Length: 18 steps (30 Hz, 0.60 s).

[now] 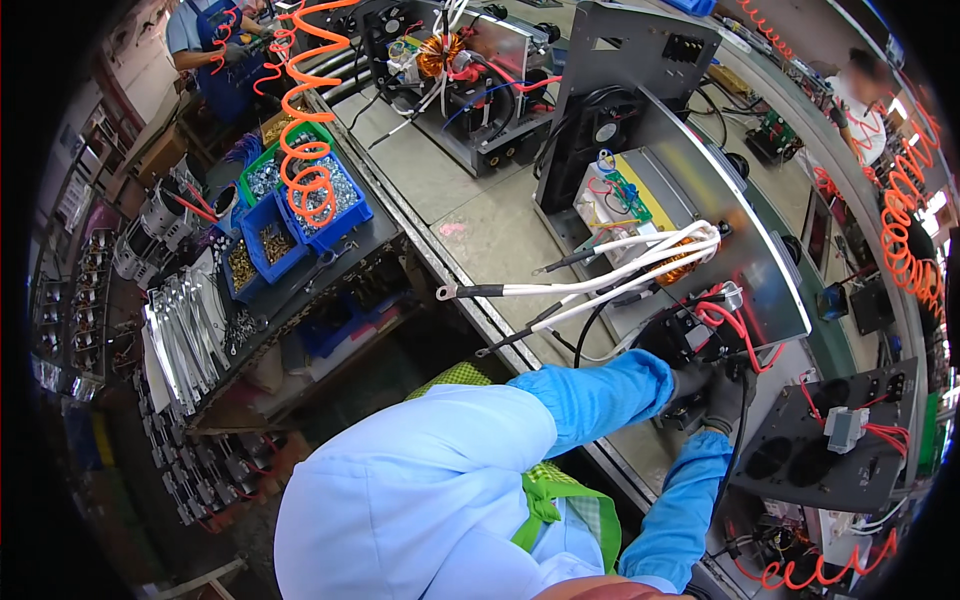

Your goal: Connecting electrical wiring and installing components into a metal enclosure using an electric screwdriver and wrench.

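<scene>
Head view: where's the open machine chassis, and how does it lie?

– Right of centre, on the bench. Long axis slants from upper centre to lower right; tall dark panel upright at the upper end. White cables run out leftward, lugs toward frame left.

– Hands?

– Left hand and right hand, dark-gloved, close together at the chassis's lower end, below the red wires. Fingers largely hidden; can't tell whether they grip anything.

– Anything else obscured?

– Dark parts around the gloves, hard to sort out.

– Its look?

– Grey side panel, edge curved in the view. Green circuit board, copper-coloured coil partly behind the cables, black fan.
</scene>
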Motion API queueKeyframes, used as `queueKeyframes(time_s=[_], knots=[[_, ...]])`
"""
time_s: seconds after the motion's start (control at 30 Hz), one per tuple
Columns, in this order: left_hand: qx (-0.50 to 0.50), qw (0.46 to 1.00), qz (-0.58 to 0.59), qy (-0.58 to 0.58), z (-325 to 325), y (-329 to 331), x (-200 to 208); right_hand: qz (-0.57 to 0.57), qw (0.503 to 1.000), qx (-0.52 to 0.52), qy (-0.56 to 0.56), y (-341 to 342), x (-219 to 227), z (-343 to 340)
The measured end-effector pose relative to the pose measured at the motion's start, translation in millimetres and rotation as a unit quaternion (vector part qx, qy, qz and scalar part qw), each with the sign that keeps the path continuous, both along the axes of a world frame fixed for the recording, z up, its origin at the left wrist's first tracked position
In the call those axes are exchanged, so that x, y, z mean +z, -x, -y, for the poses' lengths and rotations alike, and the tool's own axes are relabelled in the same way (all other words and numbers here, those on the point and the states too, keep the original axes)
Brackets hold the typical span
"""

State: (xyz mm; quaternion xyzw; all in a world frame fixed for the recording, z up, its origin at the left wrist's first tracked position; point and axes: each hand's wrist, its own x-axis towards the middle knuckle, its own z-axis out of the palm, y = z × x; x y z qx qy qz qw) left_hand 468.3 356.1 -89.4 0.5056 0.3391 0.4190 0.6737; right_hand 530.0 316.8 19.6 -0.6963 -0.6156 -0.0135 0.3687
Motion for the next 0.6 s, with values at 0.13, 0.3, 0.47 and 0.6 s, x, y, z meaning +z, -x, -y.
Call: queueKeyframes(time_s=[0.13, 0.3, 0.47, 0.6], knots=[[0.038, 0.984, -0.089, -0.152, 17.1, 18.2, -45.5, -0.03, 0.999, -0.032, -0.007, -0.1, 2.1, 9.2], [0.142, 0.914, -0.182, -0.333, -23.4, -26.5, -62.8, 0.02, 1.0, 0.005, -0.019, 17.2, 14.5, 0.4], [0.007, 0.983, -0.13, -0.131, 22.8, 16.3, 26.8, 0.02, 0.999, -0.033, 0.009, 2.3, 7.5, 8.3], [0.01, 0.977, -0.122, -0.173, 7.7, 24.9, 32.5, 0.032, 0.999, -0.016, -0.005, 7.8, 10.8, 7.3]])
